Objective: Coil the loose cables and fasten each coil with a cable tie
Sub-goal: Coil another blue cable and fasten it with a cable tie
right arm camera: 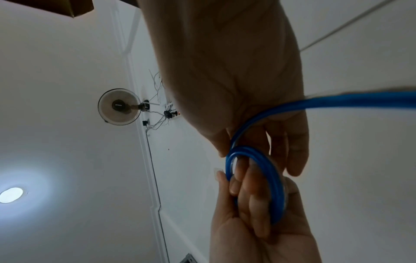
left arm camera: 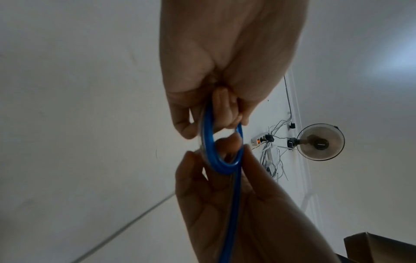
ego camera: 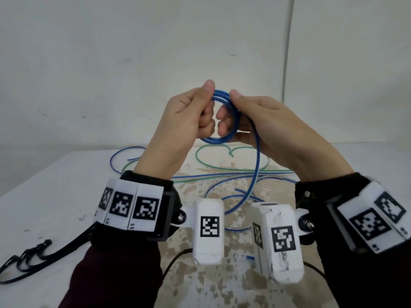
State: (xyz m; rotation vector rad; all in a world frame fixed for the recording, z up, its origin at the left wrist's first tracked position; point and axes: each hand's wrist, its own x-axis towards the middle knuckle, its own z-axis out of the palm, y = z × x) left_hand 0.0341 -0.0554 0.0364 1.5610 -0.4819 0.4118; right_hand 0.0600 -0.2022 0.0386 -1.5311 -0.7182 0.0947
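Head: both hands (ego camera: pixel 184 112) on blue coil (ego camera: pixel 224 121)

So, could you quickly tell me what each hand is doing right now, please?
Left hand: closed, pinching the blue cable coil at its top.
Right hand: closed, holding the same coil, with the cable's loose tail hanging down from it.

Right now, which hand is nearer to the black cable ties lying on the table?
Left. The left hand is raised on the side of the black cable ties; the right hand is farther across. Both grip the blue coil.
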